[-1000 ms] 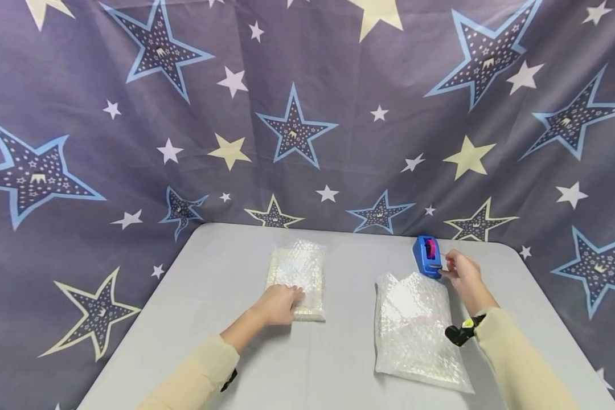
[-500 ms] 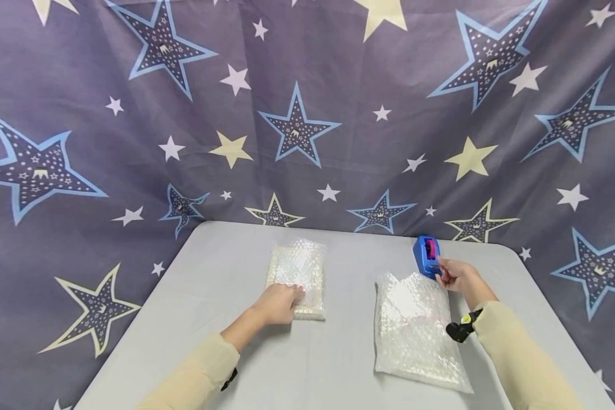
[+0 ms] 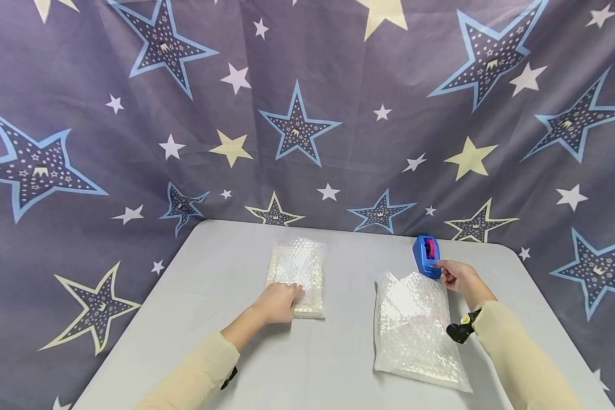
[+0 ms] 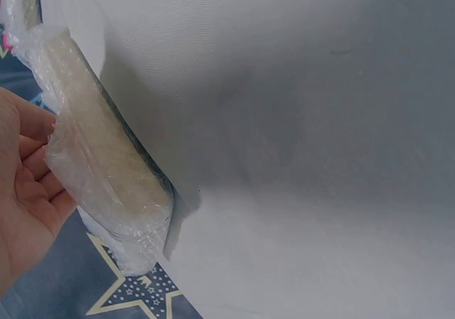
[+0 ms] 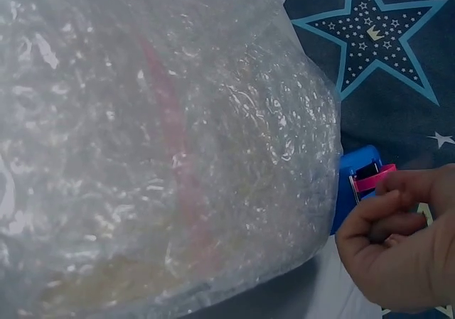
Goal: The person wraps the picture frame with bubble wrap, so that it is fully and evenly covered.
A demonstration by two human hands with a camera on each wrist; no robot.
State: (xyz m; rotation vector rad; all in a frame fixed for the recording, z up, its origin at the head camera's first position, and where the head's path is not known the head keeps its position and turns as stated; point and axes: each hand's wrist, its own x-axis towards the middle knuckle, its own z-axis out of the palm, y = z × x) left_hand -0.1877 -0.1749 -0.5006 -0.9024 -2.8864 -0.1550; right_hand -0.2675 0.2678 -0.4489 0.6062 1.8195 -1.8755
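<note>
In the head view my left hand [image 3: 278, 303] rests on the near left part of a small flat bubble-wrapped package [image 3: 307, 267]. The left wrist view has its fingers [image 4: 43, 123] loosely bent against the wrap. On the right, my right hand [image 3: 460, 277] is at the front end of a blue tape dispenser [image 3: 421, 256] with a pink roll [image 5: 366, 182] in it. Thumb and index finger pinch the tape end by the cutter; the tape itself is mostly hidden by the fingers. A larger bubble-wrapped package [image 3: 415, 336] lies flat just in front of the dispenser.
Both packages and the dispenser are on a light grey table [image 3: 338, 364] with rounded far corners. Behind it hangs a dark star-patterned cloth [image 3: 338, 188], close to the table's back edge. A pink strip [image 5: 178, 163] shows through the larger package's wrap.
My right hand has shifted slightly left and nearer, from the dispenser's right side to its front end. The left hand, both packages and the dispenser stay put.
</note>
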